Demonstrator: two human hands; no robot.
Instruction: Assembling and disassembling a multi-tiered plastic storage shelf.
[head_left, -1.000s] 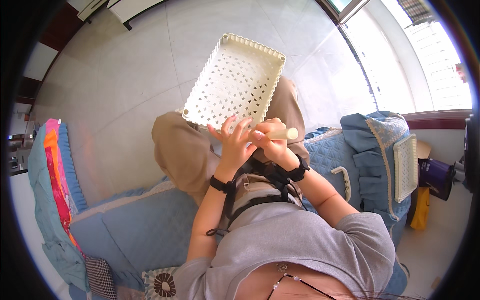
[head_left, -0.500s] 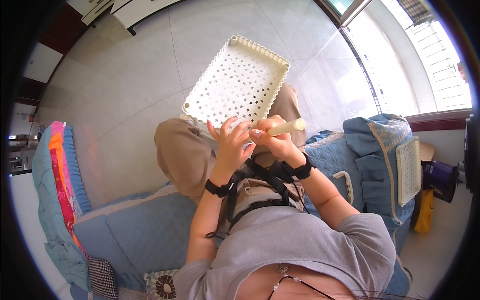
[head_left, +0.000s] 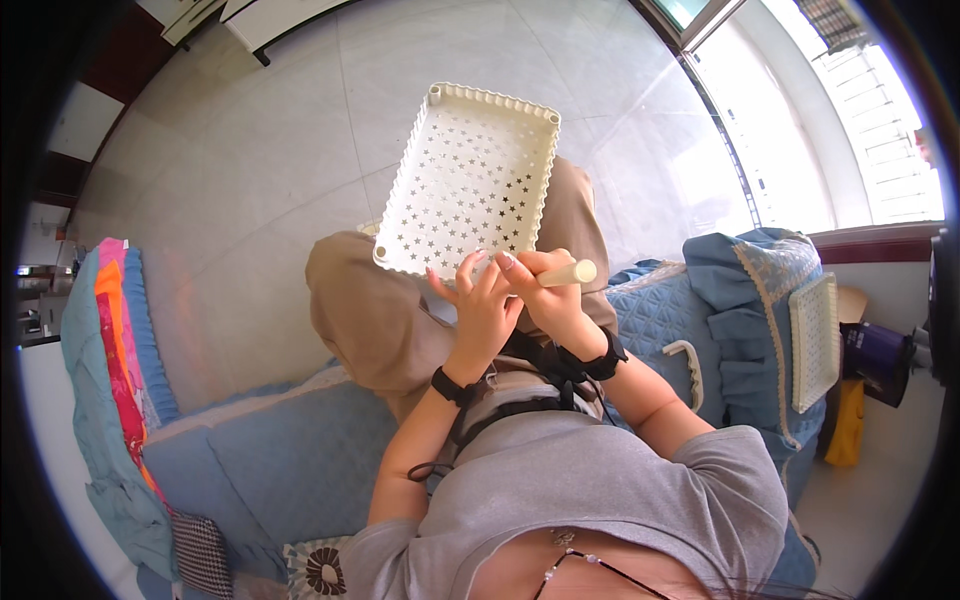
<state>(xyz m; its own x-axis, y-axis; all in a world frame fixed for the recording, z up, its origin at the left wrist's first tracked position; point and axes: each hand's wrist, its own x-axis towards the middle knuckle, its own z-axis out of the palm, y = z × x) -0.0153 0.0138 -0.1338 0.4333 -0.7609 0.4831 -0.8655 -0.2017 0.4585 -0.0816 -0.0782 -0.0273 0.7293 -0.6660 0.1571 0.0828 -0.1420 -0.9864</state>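
Over lap (head_left: 375, 315), left hand (head_left: 484, 318) touching scalloped, star-perforated tray (head_left: 470, 175), grip unclear; right hand (head_left: 552, 303) clasping cream cylinder (head_left: 570, 273).

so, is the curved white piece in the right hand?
No, the curved white piece lies on the blue quilted cover, while the right hand grips a cream rod.

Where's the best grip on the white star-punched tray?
Probably the long sides of the tray, from left and right: their raised scalloped rims look mostly clear of the left hand and right hand, which crowd the near end.
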